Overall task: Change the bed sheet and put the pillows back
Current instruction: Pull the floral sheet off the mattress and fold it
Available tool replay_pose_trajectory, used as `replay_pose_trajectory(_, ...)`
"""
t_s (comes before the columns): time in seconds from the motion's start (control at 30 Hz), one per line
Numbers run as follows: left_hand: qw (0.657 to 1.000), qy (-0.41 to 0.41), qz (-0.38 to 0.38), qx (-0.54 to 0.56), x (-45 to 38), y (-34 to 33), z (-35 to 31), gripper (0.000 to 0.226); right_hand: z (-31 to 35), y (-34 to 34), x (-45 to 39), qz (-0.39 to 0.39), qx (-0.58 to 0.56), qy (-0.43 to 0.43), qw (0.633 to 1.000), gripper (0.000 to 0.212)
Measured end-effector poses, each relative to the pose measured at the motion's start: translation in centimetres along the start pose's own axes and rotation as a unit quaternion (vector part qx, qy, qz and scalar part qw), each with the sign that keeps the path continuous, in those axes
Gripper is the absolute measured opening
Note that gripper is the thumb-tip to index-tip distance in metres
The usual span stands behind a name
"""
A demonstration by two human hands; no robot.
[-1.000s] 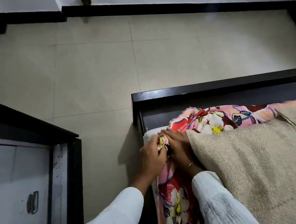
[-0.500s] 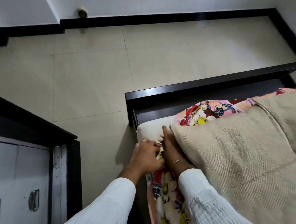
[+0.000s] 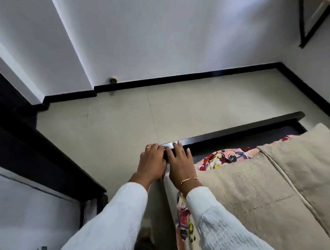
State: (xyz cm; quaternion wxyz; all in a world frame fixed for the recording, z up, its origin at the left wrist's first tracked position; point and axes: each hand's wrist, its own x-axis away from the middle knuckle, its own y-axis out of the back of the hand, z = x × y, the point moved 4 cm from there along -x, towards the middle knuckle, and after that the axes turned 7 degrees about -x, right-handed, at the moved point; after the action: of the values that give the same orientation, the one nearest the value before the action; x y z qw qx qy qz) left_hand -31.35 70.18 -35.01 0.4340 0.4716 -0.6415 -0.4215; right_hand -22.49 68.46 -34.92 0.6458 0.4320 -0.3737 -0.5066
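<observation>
1 floral bed sheet, bunched, pink-red.
</observation>
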Motion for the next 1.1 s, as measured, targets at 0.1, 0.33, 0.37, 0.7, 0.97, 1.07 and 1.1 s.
replay_pose_trajectory(0.1, 0.999, -0.042, -0.014, -0.027, -3.2, 2.9, -0.1, 0.042, 0.0, 2.1, -2.9, -0.032, 0.022, -0.043, 0.998, 0.066)
replay_pose_trajectory(0.33, 0.984, -0.144, -0.048, -0.089, -15.6, 7.0, 1.9, 0.049, -2.2, 3.8, -14.7, -0.070, 0.053, -0.138, 0.987, 0.076)
replay_pose_trajectory(0.37, 0.981, -0.161, -0.050, -0.092, -17.4, 7.4, 2.0, 0.049, -2.4, 3.9, -16.3, -0.074, 0.039, -0.150, 0.985, 0.074)
replay_pose_trajectory(0.7, 0.940, -0.319, -0.017, -0.116, -30.6, 9.1, -1.7, 0.048, -8.7, 7.0, -25.0, -0.155, -0.005, -0.303, 0.940, 0.059)
replay_pose_trajectory(0.97, 0.891, -0.438, -0.002, -0.119, -42.9, 7.7, -11.5, 0.049, -19.0, 10.4, -31.3, -0.221, -0.015, -0.406, 0.887, 0.058)
replay_pose_trajectory(1.07, 0.871, -0.478, 0.027, -0.113, -47.9, 6.4, -17.3, 0.050, -24.5, 12.2, -33.8, -0.246, -0.023, -0.446, 0.860, 0.057)
replay_pose_trajectory(1.1, 0.863, -0.490, 0.039, -0.115, -49.0, 5.9, -18.8, 0.050, -26.0, 12.6, -34.4, -0.244, -0.030, -0.458, 0.854, 0.057)
